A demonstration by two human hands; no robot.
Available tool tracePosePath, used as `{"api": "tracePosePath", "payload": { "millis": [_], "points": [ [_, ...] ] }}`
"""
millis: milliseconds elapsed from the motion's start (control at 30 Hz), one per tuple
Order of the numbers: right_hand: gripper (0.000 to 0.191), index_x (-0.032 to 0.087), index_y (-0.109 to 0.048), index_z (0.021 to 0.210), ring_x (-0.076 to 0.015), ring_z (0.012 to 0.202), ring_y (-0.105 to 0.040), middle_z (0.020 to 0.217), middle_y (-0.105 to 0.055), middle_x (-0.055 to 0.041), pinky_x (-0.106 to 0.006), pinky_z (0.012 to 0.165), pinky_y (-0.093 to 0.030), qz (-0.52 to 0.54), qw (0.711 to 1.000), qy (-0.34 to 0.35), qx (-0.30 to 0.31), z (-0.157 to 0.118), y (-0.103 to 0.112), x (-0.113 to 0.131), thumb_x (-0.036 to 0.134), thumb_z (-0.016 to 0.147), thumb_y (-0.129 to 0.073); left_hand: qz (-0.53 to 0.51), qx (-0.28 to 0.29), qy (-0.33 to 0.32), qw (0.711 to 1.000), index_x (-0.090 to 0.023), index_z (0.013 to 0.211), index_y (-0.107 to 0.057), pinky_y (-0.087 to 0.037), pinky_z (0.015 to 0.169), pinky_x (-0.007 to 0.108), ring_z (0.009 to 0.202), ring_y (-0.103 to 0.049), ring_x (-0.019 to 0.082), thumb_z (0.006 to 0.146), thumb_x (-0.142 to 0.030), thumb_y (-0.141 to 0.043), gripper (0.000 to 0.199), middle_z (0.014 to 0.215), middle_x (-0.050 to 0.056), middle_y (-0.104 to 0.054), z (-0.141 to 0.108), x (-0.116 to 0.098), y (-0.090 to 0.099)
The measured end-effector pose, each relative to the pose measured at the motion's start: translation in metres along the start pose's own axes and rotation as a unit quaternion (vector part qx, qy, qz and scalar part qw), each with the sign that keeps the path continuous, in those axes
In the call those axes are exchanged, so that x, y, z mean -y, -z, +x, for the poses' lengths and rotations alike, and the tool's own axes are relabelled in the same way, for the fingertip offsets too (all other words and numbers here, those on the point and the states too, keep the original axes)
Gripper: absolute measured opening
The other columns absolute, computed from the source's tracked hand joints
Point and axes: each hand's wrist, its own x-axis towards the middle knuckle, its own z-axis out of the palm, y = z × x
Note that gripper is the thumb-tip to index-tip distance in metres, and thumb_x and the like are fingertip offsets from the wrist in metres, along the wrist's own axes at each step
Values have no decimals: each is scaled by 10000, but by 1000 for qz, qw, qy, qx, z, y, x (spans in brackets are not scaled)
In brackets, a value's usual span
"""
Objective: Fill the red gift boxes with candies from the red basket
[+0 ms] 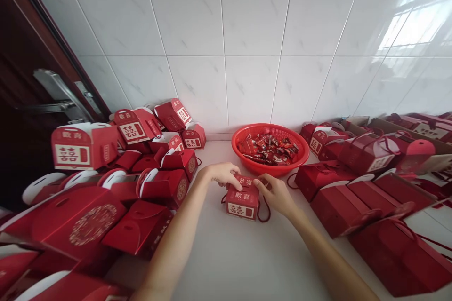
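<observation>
A small red gift box [242, 203] with white double-happiness labels stands on the white table in front of me, its top flaps folded over toward each other. My left hand [224, 175] grips it from the left, thumb pressed on the top and the other fingers partly hidden behind. At the right upper edge, my right hand [274, 191] holds the box between thumb and fingers. A dark red cord [264, 211] loops out of its right side, below my right hand. Just behind the box sits a red plastic basket [270, 169] with many small red-wrapped candies [268, 148].
Many red boxes with open tops [158, 183] are piled on the left. More red boxes with cord handles [346, 202] stand on the right, some by a cardboard carton [438, 146]. A tiled wall [254, 89] closes the back; a dark door [21, 80] is at far left.
</observation>
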Motion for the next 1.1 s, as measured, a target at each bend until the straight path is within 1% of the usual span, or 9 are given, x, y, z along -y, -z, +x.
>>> {"api": "tracePosePath", "payload": {
  "millis": [167,300,367,467,600,700,833,967,1100],
  "points": [
    [429,184,-676,868,-203,696,-653,803,-737,-63,-293,619,-450,10,1000,0,4,0,1,0,563,926,-484,-61,-72,9,995,-181,867,-645,-332,516,225,594,-473,108,538,-492,-830,489,708,-19,-599,-8,9,-17],
    [464,171,-672,861,-210,700,-644,792,-724,-67,-301,622,-468,47,999,-1,-7,2,-4,-5,603,889,-502,-100,-113,1,989,-170,901,-689,-285,520,234,603,-462,109,496,-549,-845,577,695,-24,-602,-10,13,-27],
    [464,168,-669,885,-219,745,-660,839,-734,-77,-311,655,-492,78,997,-10,-9,3,-7,-7,605,873,-513,-113,-114,2,987,-165,918,-702,-290,524,235,616,-486,115,477,-561,-855,611,708,-20,-625,-10,13,-30],
    [458,163,-669,896,-229,797,-677,878,-741,-88,-320,696,-511,107,994,-20,-6,4,-10,-9,596,859,-527,-138,-105,-11,985,-159,883,-715,-387,583,242,701,-573,144,461,-542,-874,592,785,-1,-688,-10,12,-32],
    [475,154,-656,899,-227,782,-671,868,-729,-90,-315,665,-514,129,991,-21,-2,3,-10,-9,616,836,-562,-170,-108,-24,979,-153,822,-709,-459,655,259,742,-619,162,449,-486,-896,534,784,3,-703,-12,9,-33],
    [489,155,-643,927,-219,779,-669,867,-719,-77,-305,652,-518,152,988,-18,15,2,-9,-8,629,815,-603,-211,-89,0,973,-155,849,-689,-454,587,249,641,-602,135,460,-409,-903,511,748,4,-691,-13,7,-33],
    [479,158,-625,1003,-206,758,-666,874,-716,-61,-303,649,-526,181,982,-7,45,2,-7,-8,580,781,-670,-220,-67,17,973,-165,921,-672,-415,490,233,466,-496,81,569,-348,-847,434,673,-19,-667,-12,8,-34],
    [436,151,-627,998,-202,734,-652,846,-701,-55,-307,641,-517,181,983,-13,42,2,-7,-8,520,773,-679,-223,-68,8,972,-162,906,-664,-405,471,212,471,-492,76,610,-281,-804,349,658,-29,-659,-11,7,-35],
    [403,156,-629,964,-202,717,-635,804,-681,-44,-304,627,-498,180,983,-22,30,3,-10,-9,503,764,-675,-225,-74,15,971,-165,893,-649,-382,445,210,440,-466,76,634,-287,-782,316,603,-41,-637,-13,2,-37]
  ]
}}
